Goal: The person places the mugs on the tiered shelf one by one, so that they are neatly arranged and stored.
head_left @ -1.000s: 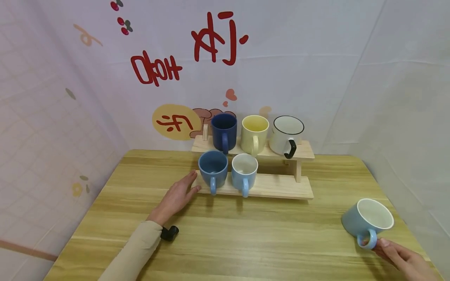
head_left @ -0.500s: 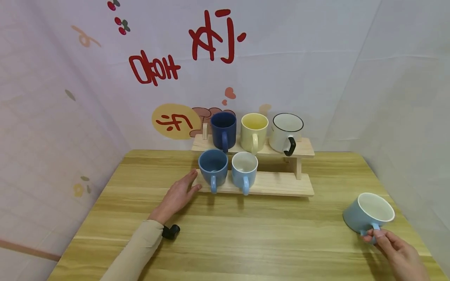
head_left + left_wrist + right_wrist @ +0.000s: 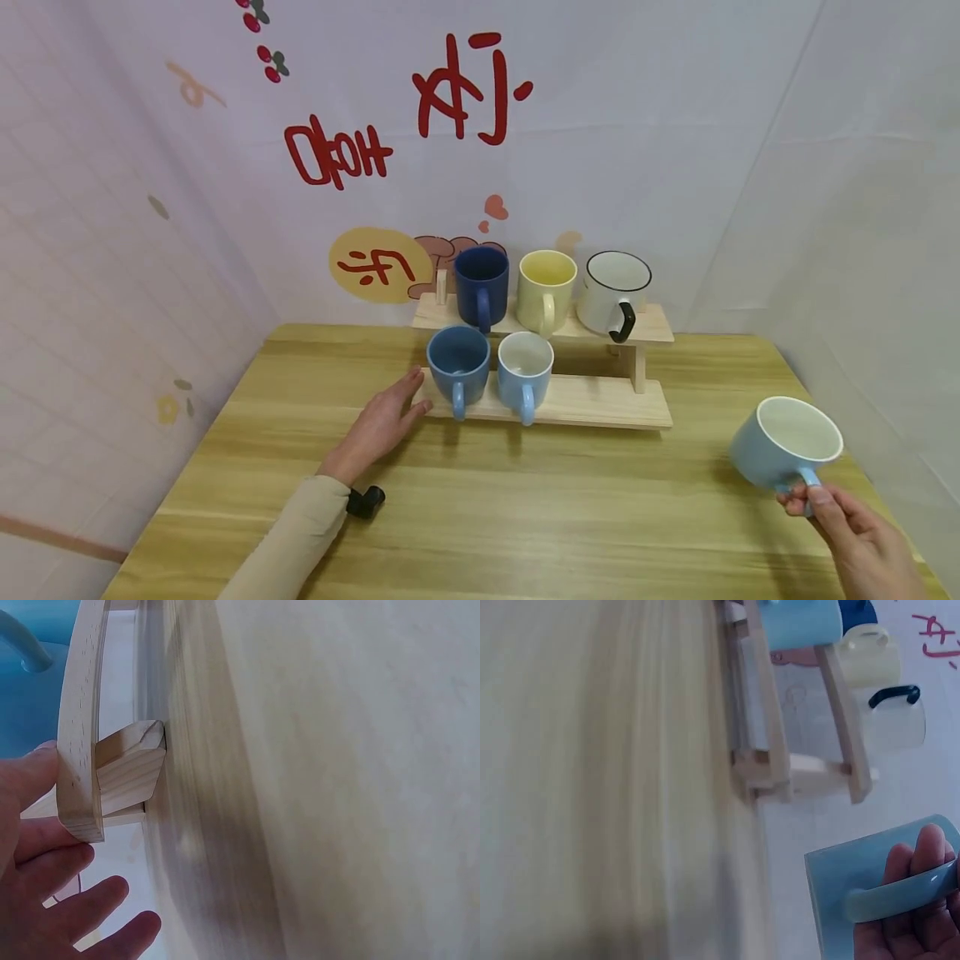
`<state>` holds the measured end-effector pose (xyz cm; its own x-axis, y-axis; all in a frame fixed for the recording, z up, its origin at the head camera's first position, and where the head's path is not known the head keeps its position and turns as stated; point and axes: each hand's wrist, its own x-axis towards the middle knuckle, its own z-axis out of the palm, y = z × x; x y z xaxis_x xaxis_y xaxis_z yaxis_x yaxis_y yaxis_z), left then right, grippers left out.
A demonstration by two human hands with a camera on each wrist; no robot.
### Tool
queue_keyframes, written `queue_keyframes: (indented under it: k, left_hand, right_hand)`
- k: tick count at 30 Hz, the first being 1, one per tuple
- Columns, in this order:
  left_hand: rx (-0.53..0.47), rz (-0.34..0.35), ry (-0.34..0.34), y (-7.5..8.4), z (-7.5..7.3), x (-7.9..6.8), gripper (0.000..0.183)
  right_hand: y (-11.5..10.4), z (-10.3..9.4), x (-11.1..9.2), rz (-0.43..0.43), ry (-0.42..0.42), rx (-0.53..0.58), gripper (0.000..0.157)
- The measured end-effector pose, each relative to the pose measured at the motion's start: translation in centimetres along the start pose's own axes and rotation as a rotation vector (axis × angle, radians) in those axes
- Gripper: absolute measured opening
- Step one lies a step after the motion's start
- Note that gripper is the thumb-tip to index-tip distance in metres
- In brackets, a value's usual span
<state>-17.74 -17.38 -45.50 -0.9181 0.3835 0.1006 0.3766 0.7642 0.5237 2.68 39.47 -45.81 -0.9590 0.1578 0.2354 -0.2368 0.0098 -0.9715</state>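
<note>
My right hand (image 3: 862,529) grips a light blue mug (image 3: 765,454) with a white inside by its handle, raised off the table at the right. In the right wrist view, fingers (image 3: 928,847) pass through the handle (image 3: 904,895). My left hand (image 3: 378,425) holds the left end of a two-tier wooden rack's lower board (image 3: 600,402). The left wrist view shows the thumb (image 3: 34,774) on one face of that board (image 3: 79,727) and the index finger at its end, other fingers spread. Beside this hand a medium blue mug (image 3: 459,367) stands on the lower tier, left of a smaller light blue mug (image 3: 525,375).
The upper tier (image 3: 654,325) carries a dark blue mug (image 3: 482,287), a pale yellow mug (image 3: 546,296) and a white mug (image 3: 611,300) with black rim and handle. Bare board shows at the lower tier's right. A printed cloth wall (image 3: 637,167) stands behind the wooden table (image 3: 570,517).
My right hand has tightened its hold on the handle, fingers now through it, and lifted the light blue mug off the table. The left hand stays at the rack's end.
</note>
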Motion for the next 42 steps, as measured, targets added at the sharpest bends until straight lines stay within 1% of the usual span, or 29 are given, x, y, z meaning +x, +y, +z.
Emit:
queue_keyframes:
  k: [3,4,6,8,11,15,19,22,26,32,37,42]
  left_hand:
    - [0.007,0.016,0.016,0.0,0.0,0.1,0.063]
    - [0.008,0.016,0.020,0.0,0.0,0.1,0.063]
    - [0.013,0.016,0.022,0.0,0.0,0.1,0.063]
    - [0.015,0.012,0.022,-0.1,0.0,0.0,0.063]
    - [0.008,-0.003,0.018,-0.2,0.1,-0.2,0.062]
    - [0.005,-0.007,0.009,-0.1,0.2,-0.3,0.063]
    - [-0.003,0.004,0.032,-0.1,0.1,-0.2,0.063]
    - [-0.006,0.011,0.047,-0.1,0.1,-0.2,0.062]
    - [0.000,0.000,0.023,-0.1,0.2,-0.1,0.062]
    - [-0.009,0.000,0.029,0.1,0.2,0.0,0.062]
    - [-0.004,0.000,0.024,0.0,0.3,0.0,0.062]
    - [-0.008,-0.009,0.020,0.0,0.3,-0.2,0.063]
  right_hand:
    - [-0.6,1.6,0.7,-0.088,-0.067,0.110,0.029]
    - [-0.8,2.2,0.9,-0.104,-0.082,0.133,0.029]
    - [-1.4,3.4,1.3,-0.121,-0.118,0.152,0.030]
    - [-2.0,4.6,1.8,-0.110,-0.135,0.151,0.030]
    - [-2.9,6.4,2.3,-0.093,-0.152,0.106,0.028]
    - [-3.5,8.4,2.8,-0.048,-0.151,0.020,0.027]
    - [-3.7,10.5,3.4,0.007,-0.142,-0.067,0.028]
    - [-3.5,12.1,3.9,0.025,-0.152,-0.100,0.029]
    - [-3.0,14.0,4.5,0.045,-0.158,-0.116,0.030]
    - [-1.8,16.4,5.4,0.082,-0.129,-0.164,0.032]
    - [-0.5,17.9,6.0,0.087,-0.127,-0.126,0.033]
    - [0.2,18.9,6.7,0.078,-0.127,-0.101,0.035]
